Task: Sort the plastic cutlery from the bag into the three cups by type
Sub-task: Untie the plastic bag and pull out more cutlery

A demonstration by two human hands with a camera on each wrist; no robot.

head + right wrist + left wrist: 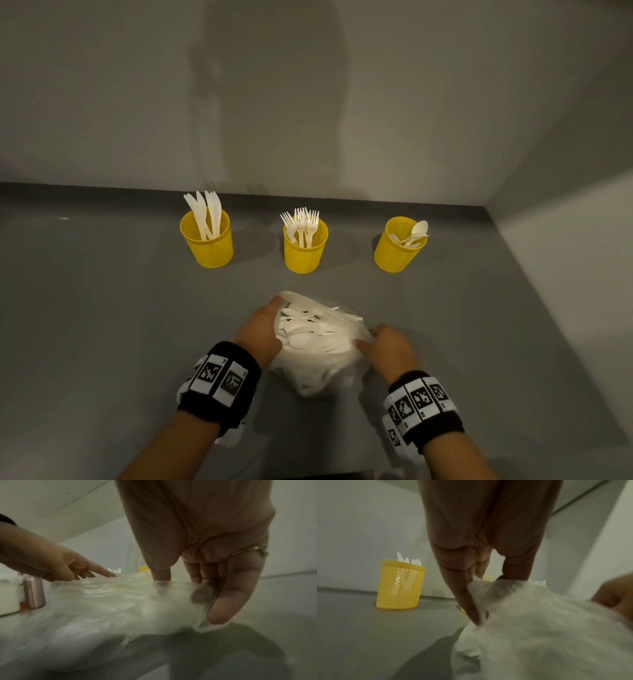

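Observation:
A clear plastic bag [318,373] full of white cutlery lies on the grey table, its mouth facing up. My left hand [270,318] pinches the left rim of the bag [539,628] between thumb and fingers [467,601]. My right hand [368,337] pinches the right rim; in the right wrist view the film of the bag [111,601] sits between thumb and fingers [228,601]. Behind the bag stand three yellow mesh cups: the left cup [206,246] holds knives, the middle cup [305,253] forks, the right cup [397,253] spoons.
Walls close the table [102,325] at the back and on the right. Open grey surface lies left of the bag and between bag and cups. In the right wrist view a small copper-coloured cylinder [34,592] stands beside a white box at the far left.

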